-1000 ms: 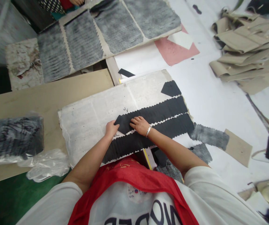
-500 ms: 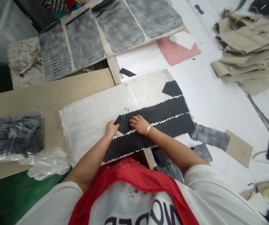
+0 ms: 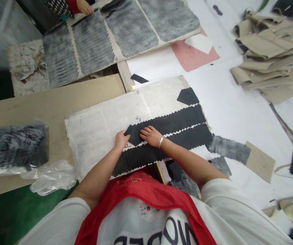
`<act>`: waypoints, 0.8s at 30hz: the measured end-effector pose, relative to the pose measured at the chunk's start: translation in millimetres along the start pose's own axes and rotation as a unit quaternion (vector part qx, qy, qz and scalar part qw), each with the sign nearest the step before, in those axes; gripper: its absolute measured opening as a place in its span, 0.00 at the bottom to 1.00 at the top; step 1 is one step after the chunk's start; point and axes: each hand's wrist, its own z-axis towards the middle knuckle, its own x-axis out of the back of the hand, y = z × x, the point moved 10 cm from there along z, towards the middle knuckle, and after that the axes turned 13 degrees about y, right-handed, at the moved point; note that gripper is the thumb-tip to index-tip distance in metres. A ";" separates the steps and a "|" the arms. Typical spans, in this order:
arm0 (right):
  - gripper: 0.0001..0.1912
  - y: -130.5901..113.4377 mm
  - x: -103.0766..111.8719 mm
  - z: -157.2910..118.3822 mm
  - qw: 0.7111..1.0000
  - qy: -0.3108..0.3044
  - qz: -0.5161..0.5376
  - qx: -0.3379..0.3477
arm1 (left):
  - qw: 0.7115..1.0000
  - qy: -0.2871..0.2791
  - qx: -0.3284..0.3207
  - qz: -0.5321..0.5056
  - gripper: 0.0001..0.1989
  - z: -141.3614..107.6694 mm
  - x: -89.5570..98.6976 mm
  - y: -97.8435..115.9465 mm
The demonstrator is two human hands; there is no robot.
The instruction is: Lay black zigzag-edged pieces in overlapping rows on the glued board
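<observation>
The left hand (image 3: 122, 140) pinches the end black cut piece (image 3: 134, 134) in an overlapping row reaching the board's (image 3: 90, 136) right edge; the right hand (image 3: 151, 136) lies spread on it. Probably light, pliable; best gripped by corners.

Right hand (image 3: 150, 136) partly hides upper black strip (image 3: 173, 119); wrapped bundle (image 3: 16, 149) cropped, its lettering (image 3: 32, 139) seemingly illegible.

The left hand (image 3: 121, 140) pinches, thumb (image 3: 127, 137) toward the right hand (image 3: 151, 136), which lies palm down just to its right; bare forearms (image 3: 102, 166) converge behind both hands.
</observation>
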 end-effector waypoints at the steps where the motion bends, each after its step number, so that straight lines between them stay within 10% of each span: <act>1: 0.16 -0.1 -0.1 -0.6 1.000 0.002 0.001 0.001 | 1.000 0.001 -0.003 -0.002 0.16 0.2 -0.3 0.1; 24: 0.15 -5.2 0.5 4.7 0.999 0.011 -0.012 0.036 | 1.000 0.008 -0.002 0.008 0.15 -0.3 8.4 -3.0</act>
